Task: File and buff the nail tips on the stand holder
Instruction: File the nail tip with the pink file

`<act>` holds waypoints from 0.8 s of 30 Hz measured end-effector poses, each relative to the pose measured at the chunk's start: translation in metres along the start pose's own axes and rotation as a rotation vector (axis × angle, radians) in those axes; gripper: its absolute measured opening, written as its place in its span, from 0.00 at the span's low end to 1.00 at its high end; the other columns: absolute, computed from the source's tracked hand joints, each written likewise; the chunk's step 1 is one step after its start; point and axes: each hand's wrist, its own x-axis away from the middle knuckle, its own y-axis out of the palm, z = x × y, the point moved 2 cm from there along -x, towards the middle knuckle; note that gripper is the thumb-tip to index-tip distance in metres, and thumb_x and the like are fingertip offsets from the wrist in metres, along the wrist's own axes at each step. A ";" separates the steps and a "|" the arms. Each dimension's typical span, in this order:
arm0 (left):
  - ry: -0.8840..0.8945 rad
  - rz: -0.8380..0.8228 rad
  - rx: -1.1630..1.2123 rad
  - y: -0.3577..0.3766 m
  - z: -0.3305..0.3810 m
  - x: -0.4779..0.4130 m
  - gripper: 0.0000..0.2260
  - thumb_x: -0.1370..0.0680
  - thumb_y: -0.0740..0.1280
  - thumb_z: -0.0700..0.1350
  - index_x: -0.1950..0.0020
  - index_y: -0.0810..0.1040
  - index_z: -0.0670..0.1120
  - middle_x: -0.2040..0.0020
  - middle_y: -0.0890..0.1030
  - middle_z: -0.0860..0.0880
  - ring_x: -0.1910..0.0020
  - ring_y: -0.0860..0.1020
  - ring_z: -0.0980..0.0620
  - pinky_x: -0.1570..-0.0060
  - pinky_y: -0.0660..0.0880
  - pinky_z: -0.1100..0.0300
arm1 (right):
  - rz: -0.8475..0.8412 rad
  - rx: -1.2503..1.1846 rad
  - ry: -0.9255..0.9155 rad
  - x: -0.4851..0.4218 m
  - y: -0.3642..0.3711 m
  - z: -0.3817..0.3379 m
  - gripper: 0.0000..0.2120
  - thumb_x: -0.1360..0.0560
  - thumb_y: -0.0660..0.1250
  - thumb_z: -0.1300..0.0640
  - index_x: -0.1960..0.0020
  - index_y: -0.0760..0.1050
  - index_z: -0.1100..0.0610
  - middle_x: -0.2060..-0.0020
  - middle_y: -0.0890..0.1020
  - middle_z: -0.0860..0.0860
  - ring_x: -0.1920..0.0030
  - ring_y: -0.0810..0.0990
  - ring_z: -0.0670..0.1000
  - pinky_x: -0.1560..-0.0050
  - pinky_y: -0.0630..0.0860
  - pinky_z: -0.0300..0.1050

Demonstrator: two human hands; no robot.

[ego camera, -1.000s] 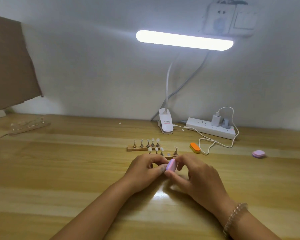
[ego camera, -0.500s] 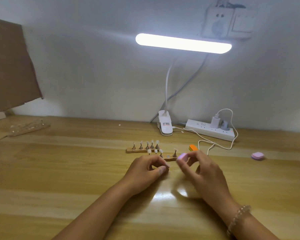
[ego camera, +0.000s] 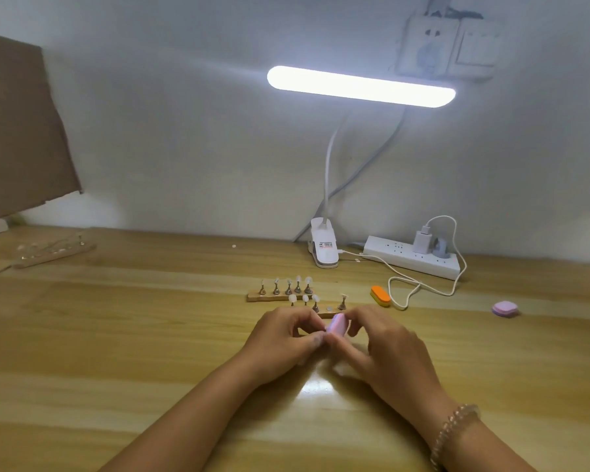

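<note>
Just before the stand holder on the table, the right hand grips the pink buffer block; the left hand curls its fingers against it, probably steadying a nail tip, which is hidden.

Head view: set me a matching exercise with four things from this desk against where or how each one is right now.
Things:
1 orange block
2 power strip
3 wooden stand
4 right hand

States:
A has a white charger plugged in
B pinches a pink buffer block
C lies beside a loop of white cable
D carries upright pegs with nail tips

Pairs: 1-C; 2-A; 3-D; 4-B
</note>
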 end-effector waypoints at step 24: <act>-0.007 -0.025 0.013 0.001 0.001 0.001 0.05 0.25 0.74 0.45 0.59 0.81 0.54 0.57 0.85 0.55 0.72 0.74 0.61 0.65 0.70 0.61 | -0.039 -0.076 0.071 -0.002 -0.002 -0.001 0.18 0.28 0.61 0.32 0.50 0.76 0.44 0.55 0.77 0.40 0.65 0.72 0.42 0.61 0.74 0.45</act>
